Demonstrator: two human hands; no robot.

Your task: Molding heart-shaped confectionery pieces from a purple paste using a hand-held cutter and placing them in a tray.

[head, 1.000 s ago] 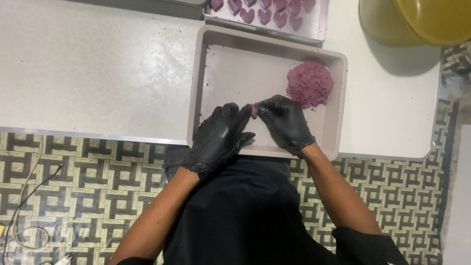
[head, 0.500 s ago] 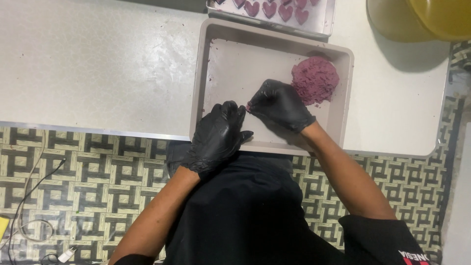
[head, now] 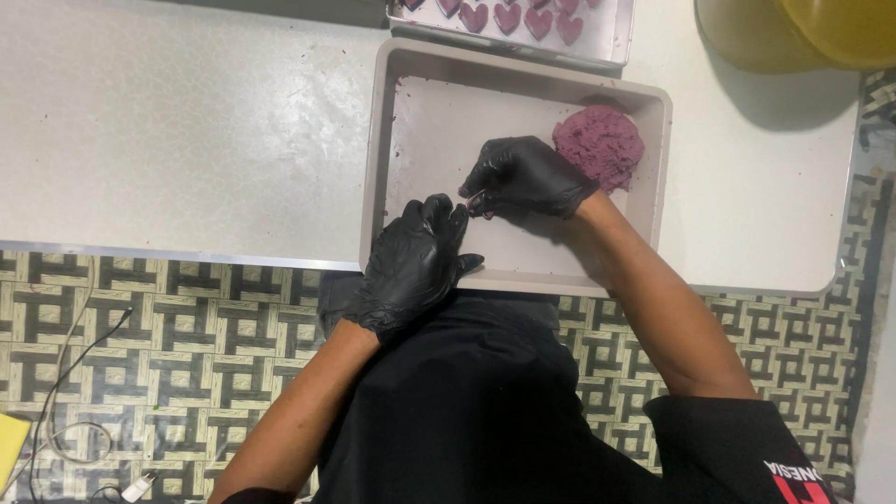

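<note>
White tabletop (head: pixel 187 140) carries a beige tray (head: pixel 411 140); purple dough mound (head: pixel 599 145) sits at two o'clock inside it; right hand (head: pixel 525 175), black-gloved, pinches something too small to tell; left hand (head: pixel 413 264) rests loosely open at six o'clock; heart-shaped pieces (head: pixel 509 17) lie at twelve; portioning seems underway, so the next move calls for careful fingertip control.

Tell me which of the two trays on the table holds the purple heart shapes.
The metal tray at the table's far edge holds the purple hearts. The beige tray nearer the person, where both gloved hands work, holds only a lump of purple dough.
</note>
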